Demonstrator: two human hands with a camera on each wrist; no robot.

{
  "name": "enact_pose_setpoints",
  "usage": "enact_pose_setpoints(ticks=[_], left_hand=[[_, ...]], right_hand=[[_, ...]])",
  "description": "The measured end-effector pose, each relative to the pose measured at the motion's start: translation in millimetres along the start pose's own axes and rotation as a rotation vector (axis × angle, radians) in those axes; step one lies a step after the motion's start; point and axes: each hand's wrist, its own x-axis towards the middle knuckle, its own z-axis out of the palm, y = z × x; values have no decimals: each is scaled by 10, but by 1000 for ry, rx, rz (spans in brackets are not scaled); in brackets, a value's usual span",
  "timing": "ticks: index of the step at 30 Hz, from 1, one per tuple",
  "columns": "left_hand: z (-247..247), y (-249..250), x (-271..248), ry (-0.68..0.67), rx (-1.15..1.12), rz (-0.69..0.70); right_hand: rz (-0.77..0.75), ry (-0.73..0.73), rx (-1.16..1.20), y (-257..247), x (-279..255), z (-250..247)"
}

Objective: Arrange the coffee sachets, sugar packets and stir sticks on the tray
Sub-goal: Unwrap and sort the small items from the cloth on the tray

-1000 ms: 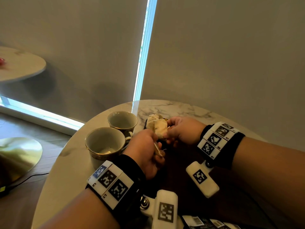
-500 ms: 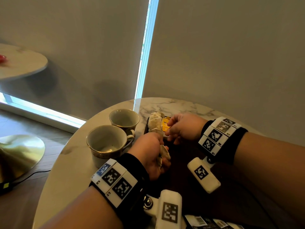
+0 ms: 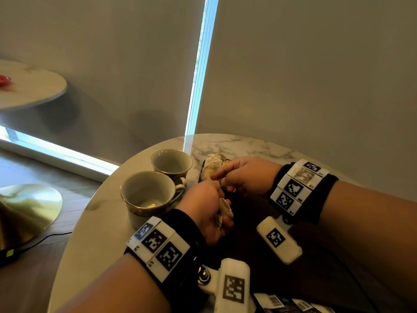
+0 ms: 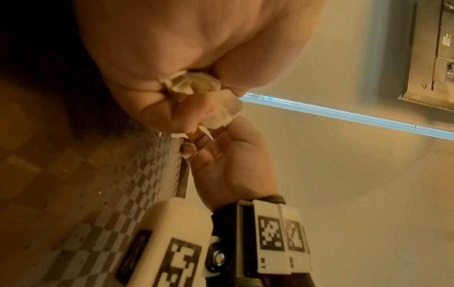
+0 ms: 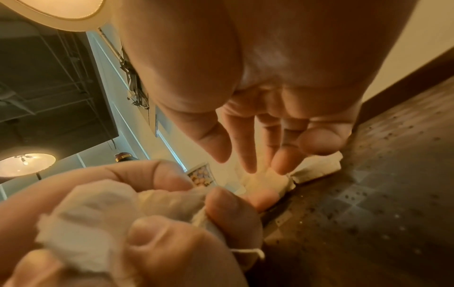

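My left hand (image 3: 209,213) grips a bunch of crumpled cream sachets (image 3: 225,207) above the dark chequered tray (image 3: 247,214). The same sachets (image 4: 196,87) bulge from my fist in the left wrist view, and in the right wrist view a thin string hangs from the sachets (image 5: 98,213). My right hand (image 3: 243,175) reaches to the tray's far end with straight fingers (image 5: 248,153). Its fingertips touch a small pile of white packets (image 3: 212,164) with a yellow packet (image 3: 225,164) among them. No stir sticks show.
Two gold-rimmed cups (image 3: 149,193) (image 3: 171,162) stand just left of the tray on the round marble table (image 3: 237,143). Dark packets with barcodes (image 3: 282,303) lie at the near edge. A grey blind hangs close behind. Another round table (image 3: 29,86) stands far left.
My left hand has drawn back toward me with the sachets bunched in its fist. My right hand let go of the sachet both held and now lies stretched over the pile.
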Motion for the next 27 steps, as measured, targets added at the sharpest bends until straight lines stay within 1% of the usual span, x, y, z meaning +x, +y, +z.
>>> enact_pose_setpoints(ticks=[3,6,11,15,17,19,20,22,23,27], left_hand=[[-1,14,5,13,-9,3],[5,27,-3,17,-18,2],[31,38,-50,27,-1,17],[44,54,-89,37,17,42],[55,58,-99,47,18,58],[61,48,-106,53,15,56],[60,40,-101,57,10,52],[60,30,-89,61,0,51],[56,30,-81,59,-2,57],[74,47,-128,29,34,71]], right_hand=[[10,-47,-91,-33,-11,15],[31,-53,-141,-38,-25,21],[33,19,-130,28,17,10],[26,-13,-109,61,25,-1],[-3,33,-88,64,24,-12],[-16,122,-16,56,12,-34],[-14,137,73,53,5,-44],[-1,111,264,49,-15,-53],[11,93,323,49,-19,-51],[73,5,428,16,-13,25]])
